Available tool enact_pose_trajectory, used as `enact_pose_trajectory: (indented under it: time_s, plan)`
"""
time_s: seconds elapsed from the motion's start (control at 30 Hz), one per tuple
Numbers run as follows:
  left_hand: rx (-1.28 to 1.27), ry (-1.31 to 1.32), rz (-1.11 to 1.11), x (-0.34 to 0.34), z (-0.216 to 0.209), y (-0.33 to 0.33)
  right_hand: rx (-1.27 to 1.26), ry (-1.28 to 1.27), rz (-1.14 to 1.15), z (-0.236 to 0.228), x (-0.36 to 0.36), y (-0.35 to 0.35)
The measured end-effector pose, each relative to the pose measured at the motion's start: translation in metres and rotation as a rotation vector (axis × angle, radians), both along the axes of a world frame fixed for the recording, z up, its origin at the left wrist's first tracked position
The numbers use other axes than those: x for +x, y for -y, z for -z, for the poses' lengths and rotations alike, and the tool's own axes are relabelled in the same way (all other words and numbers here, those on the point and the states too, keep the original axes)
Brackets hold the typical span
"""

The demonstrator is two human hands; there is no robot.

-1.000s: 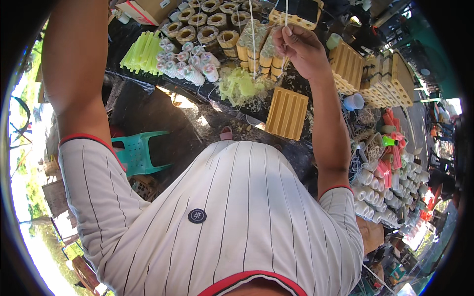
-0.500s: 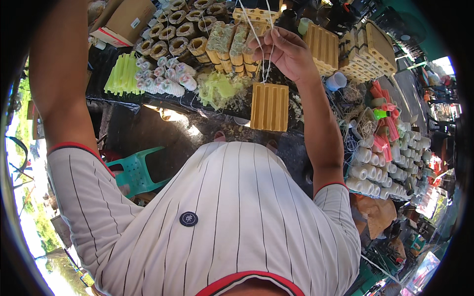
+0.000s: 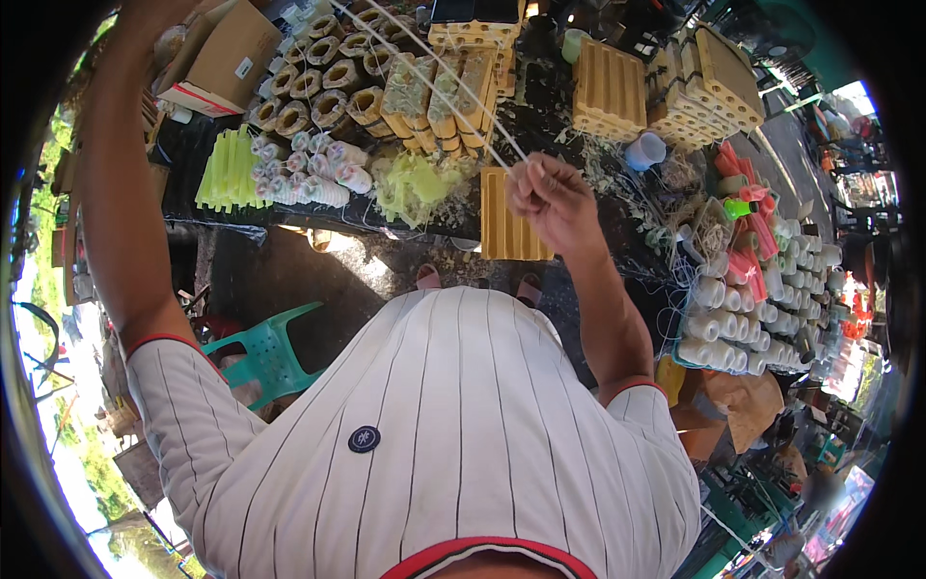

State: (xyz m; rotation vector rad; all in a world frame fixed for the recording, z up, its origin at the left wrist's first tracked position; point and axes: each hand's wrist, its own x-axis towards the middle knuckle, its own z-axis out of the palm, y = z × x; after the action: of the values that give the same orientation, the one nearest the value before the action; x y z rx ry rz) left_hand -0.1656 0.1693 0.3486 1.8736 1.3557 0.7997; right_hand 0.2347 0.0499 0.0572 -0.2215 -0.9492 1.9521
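My right hand [image 3: 552, 198] is closed in a pinch on white strings [image 3: 453, 85], which stretch up and to the left in two taut lines out of the picture. Just below and left of that hand lies a yellow ridged block [image 3: 503, 217] at the table's near edge, partly covered by the fingers. My left arm reaches far up, and only the base of my left hand [image 3: 159, 13] shows at the upper left rim; its fingers are cut off from sight. Pale green shavings [image 3: 415, 183] lie in a heap left of the ridged block.
Pale green sticks [image 3: 231, 169], wrapped white rolls [image 3: 313, 169] and hollow cylinders [image 3: 328, 109] crowd the table's left. More yellow blocks [image 3: 610, 89], a translucent cup [image 3: 645, 151] and several white spools [image 3: 719, 328] stand right. A teal stool [image 3: 268, 355] is low left; a cardboard box [image 3: 227, 58] sits behind.
My right hand has come down and closed on the strings, now in front of the ridged block. My left hand has moved into the upper left rim. The strings now slant more to the left.
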Motion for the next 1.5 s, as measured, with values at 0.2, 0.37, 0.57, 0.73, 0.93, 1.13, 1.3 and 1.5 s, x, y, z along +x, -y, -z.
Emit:
enact_pose_trajectory:
  time_s: [0.2,0.37,0.57,0.73,0.93,1.13,1.3,1.5]
  plan:
    - [-0.415,0.474,0.320,0.002,0.074,0.053,-0.373,0.062,-0.029,0.095,0.010,0.078]
    - [-0.552,1.219,0.369,0.107,0.190,0.109,-0.556,0.039,0.006,0.169,0.026,0.123]
    - [-0.652,1.007,0.339,0.183,0.283,0.134,-0.127,1.127,0.341,0.221,0.040,0.132]
    - [-0.727,0.596,0.358,0.213,0.297,0.152,0.042,0.794,0.637,0.064,0.044,0.090]
    - [-0.750,0.576,0.251,0.223,0.303,0.157,-0.050,0.783,0.568,0.029,0.016,0.084]
    - [-0.740,0.502,0.189,0.220,0.312,0.158,0.096,0.906,0.724,0.040,0.009,0.083]
    - [-0.624,0.357,0.176,0.222,0.338,0.163,-0.097,0.979,0.640,0.067,0.021,0.078]
    - [-0.464,0.191,0.013,0.239,0.356,0.164,-0.421,0.651,0.428,0.099,0.045,0.076]
